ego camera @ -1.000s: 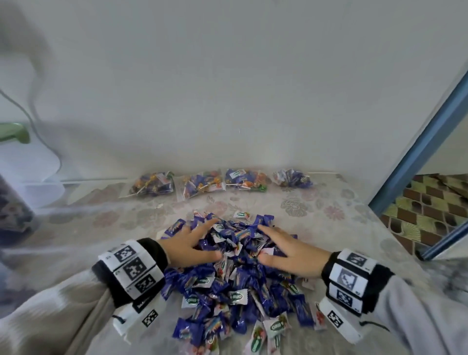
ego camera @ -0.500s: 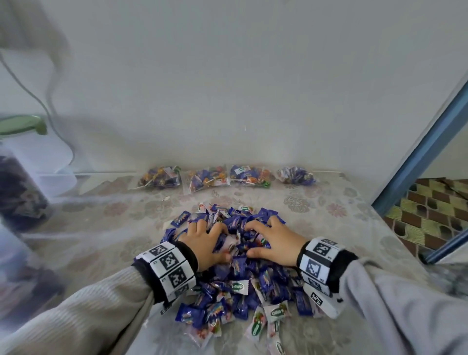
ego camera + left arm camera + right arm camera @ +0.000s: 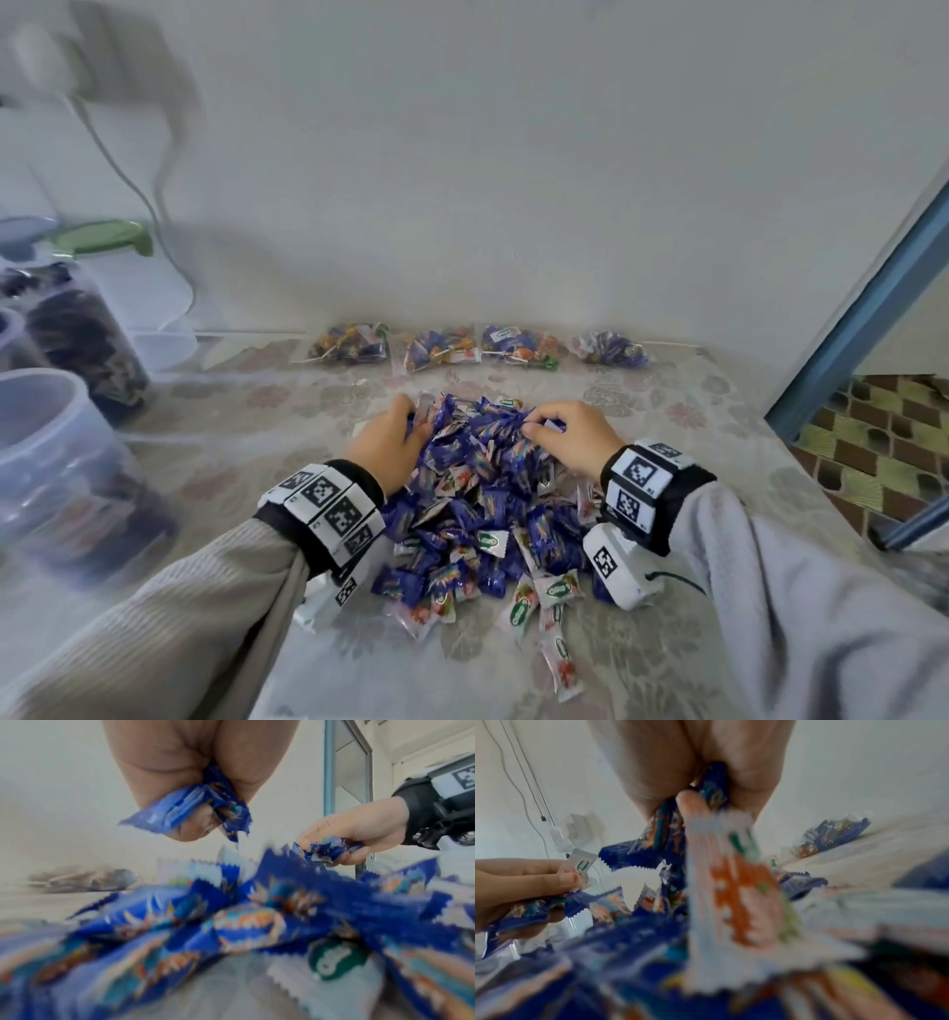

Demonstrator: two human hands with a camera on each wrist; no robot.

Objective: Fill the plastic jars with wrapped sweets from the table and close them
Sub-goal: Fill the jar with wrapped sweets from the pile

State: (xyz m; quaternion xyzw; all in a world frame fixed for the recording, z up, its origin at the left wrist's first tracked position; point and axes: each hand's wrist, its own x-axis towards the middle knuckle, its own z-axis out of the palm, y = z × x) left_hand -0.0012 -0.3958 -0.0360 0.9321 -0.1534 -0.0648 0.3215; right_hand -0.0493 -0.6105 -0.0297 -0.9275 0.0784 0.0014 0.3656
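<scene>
A heap of blue and white wrapped sweets (image 3: 477, 493) lies on the flowered table (image 3: 719, 493) before me. My left hand (image 3: 395, 437) curls into the heap's far left side and grips several sweets (image 3: 190, 809). On the far right side my right hand (image 3: 565, 437) is likewise curled round a handful of sweets (image 3: 713, 787). At the near left stands an open clear plastic jar (image 3: 46, 462), blurred. Behind it a filled jar (image 3: 87, 344) carries a green lid (image 3: 102, 239).
Several clear bags of sweets (image 3: 472, 349) lie in a row along the white wall. A white cable (image 3: 169, 205) hangs at the left. The table's right edge drops to a patterned floor (image 3: 883, 442) beside a blue door frame (image 3: 852, 318).
Both hands slid forward over the heap and went from flat to curled, closing on handfuls of sweets. The head view has swung left, bringing the jars into sight.
</scene>
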